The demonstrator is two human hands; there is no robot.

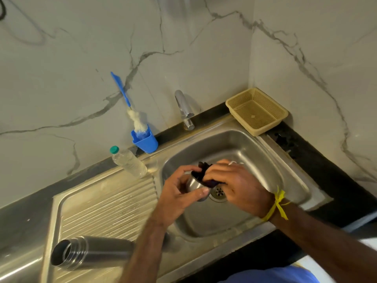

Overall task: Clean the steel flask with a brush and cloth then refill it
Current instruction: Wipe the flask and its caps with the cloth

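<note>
I see a dim, warm, even light with soft shadows; the sink (234, 144) basin gives a mild sheen (no hard glare). Wide-angle bending curves the counter (326, 176) edges, and the forearms near the bottom blur.

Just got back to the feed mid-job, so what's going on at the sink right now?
A person is wiping the flask's steel cap over the sink basin. The left hand grips the cap while the right hand pushes a dark cloth into it. The open steel flask lies on its side on the drainboard. The blue-handled brush stands in its blue holder, beside a clear water bottle.
</note>
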